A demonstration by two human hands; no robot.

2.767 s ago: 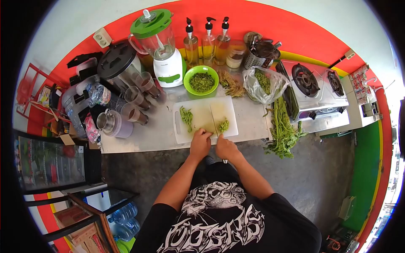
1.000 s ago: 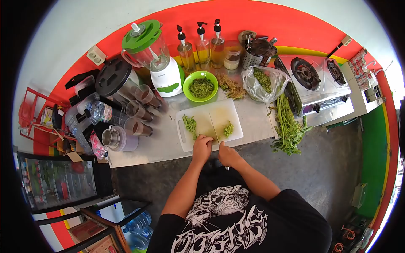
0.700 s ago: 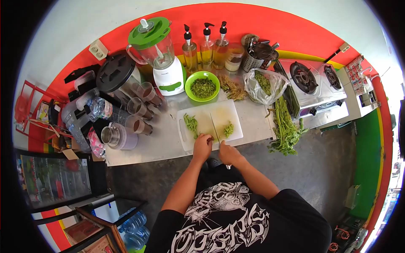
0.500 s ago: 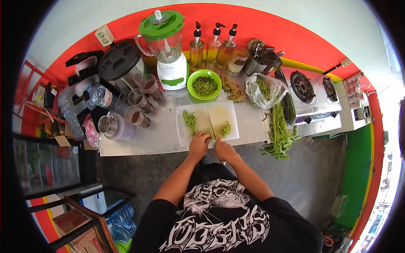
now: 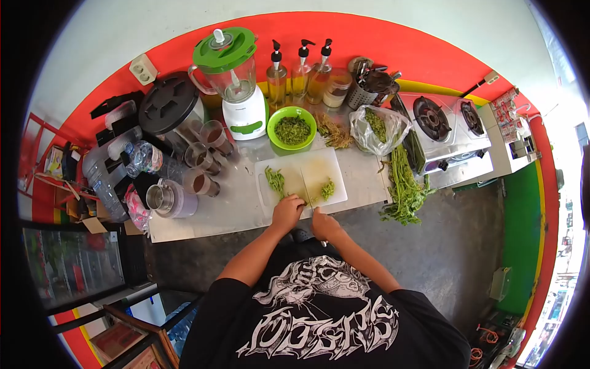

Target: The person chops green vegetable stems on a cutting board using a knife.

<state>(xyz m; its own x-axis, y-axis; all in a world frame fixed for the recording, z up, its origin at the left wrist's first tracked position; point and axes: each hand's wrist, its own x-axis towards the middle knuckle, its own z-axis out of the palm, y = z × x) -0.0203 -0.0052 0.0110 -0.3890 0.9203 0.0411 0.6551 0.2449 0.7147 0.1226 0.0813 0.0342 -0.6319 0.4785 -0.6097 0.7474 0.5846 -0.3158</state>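
Head view: 2 bare hands at a white cutting board (image 5: 332, 163) on a metal counter (image 5: 230, 212).
Right hand (image 5: 326, 226): clenched round the handle of a kitchen knife (image 5: 306, 183), blade down across the board.
Left hand (image 5: 287, 212): fingers curled at the board's near edge, close to the blade – a bit of green by the fingertips, grip on it can't be told.
Board, left side: leafy sprigs (image 5: 275, 179), look uncut.
Board, right side: small heap of chopped greens (image 5: 327, 189), beyond the blade.
Progress: looks partway, my read – bowl well stocked, heap cut on the board, sprigs still whole. Leafy-stem bunch (image 5: 404, 190) over the counter edge also uncut; can't tell if it counts.
Green bowl (image 5: 291, 147): chopped greens (image 5: 292, 130), behind the board.
Clear plastic bag (image 5: 362, 138): more greens, between root bundle (image 5: 335, 132) and gas stove (image 5: 453, 147).
Cups: 3 clear plastic ones (image 5: 216, 136) (image 5: 203, 158) (image 5: 201, 183), dark brown contents.
Pump bottles: 3 (image 5: 276, 83) (image 5: 299, 80) (image 5: 318, 83), yellowish liquid visible.
Glass jar (image 5: 337, 89): pale contents.
Perforated holder (image 5: 358, 97): utensils.
Blender jug (image 5: 238, 80): green lid on, contents unclear.
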